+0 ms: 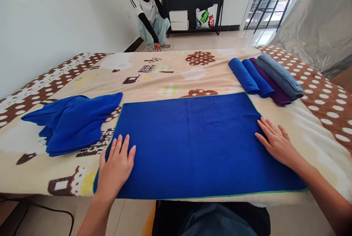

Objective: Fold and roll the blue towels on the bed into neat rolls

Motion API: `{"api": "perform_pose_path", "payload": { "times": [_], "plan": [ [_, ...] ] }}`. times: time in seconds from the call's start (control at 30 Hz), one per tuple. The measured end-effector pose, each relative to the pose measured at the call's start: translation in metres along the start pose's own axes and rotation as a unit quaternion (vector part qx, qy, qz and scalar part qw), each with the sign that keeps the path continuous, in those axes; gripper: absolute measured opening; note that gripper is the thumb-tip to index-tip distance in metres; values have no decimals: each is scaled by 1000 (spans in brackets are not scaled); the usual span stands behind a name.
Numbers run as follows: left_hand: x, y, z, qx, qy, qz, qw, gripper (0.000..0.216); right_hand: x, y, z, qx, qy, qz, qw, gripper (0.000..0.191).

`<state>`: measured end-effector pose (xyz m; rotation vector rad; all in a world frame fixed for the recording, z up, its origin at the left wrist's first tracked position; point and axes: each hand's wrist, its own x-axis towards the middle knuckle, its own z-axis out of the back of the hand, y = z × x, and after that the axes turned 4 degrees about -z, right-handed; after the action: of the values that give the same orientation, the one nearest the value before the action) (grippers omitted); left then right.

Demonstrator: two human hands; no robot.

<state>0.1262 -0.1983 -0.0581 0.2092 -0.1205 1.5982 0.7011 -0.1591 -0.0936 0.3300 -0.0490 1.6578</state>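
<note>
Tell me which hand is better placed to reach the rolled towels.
Right, probably. The right hand lies on the right edge of the spread towel, the same side as the rolled towels; the left hand rests at its left edge.

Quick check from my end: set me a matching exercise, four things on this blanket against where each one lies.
Things:
1. spread blue towel
2. heap of blue towels
3. rolled towels
4. left hand

Places:
A. far right, side by side
B. flat on the spread towel's left end
C. left of the spread towel, loosely piled
D. laid flat in the middle, at the near edge

Pairs: 1-D, 2-C, 3-A, 4-B.
</note>
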Motion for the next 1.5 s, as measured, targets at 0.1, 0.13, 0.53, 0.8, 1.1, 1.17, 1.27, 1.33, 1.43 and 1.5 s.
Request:
{"api": "perform_pose_path", "payload": {
  "times": [0.1,0.13,0.53,0.8,1.1,1.17,1.27,1.33,1.43,1.5],
  "plan": [
    [19,-67,7,-32,13,-108,994,60,19,76,-2,26,-4,87,996,61],
    [30,-96,7,-56,38,-155,986,59,29,107,-5,35,11,124,992,59],
    [115,-28,-19,-72,47,-62,994,60,96,46,-29,45,7,56,997,58],
    [90,-14,-11,-42,-10,-6,999,59,74,26,-16,36,-72,16,997,58],
    [126,-193,-23,-81,41,-199,976,58,127,194,-49,105,40,250,962,48],
    [142,-179,-25,-84,47,-198,976,57,144,181,-52,111,49,244,962,52],
    [155,-114,-27,-83,53,-143,985,56,158,118,-47,104,51,183,976,52],
    [157,-62,-30,-80,52,-78,992,58,160,69,-43,92,43,122,987,56],
    [157,-6,-36,-77,43,14,996,63,158,20,-43,76,32,56,995,60],
    [159,11,-41,-77,33,62,995,66,158,8,-47,68,21,25,997,62]
  ]
}}
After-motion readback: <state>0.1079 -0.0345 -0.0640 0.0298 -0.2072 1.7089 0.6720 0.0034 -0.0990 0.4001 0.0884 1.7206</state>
